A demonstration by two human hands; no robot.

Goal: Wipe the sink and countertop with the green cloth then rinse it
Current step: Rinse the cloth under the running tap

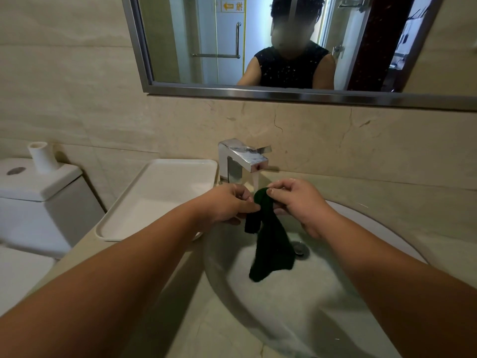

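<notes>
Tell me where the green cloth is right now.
Head view, centre: the cloth hangs over the sink, pinched at its top between the left hand and right hand, just under the running faucet.

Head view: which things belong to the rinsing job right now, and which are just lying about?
Job: green cloth, pinched by left hand and right hand; faucet, running; sink; countertop.
Lying about: white tray; toilet tank; white tube on the tank; mirror.
</notes>
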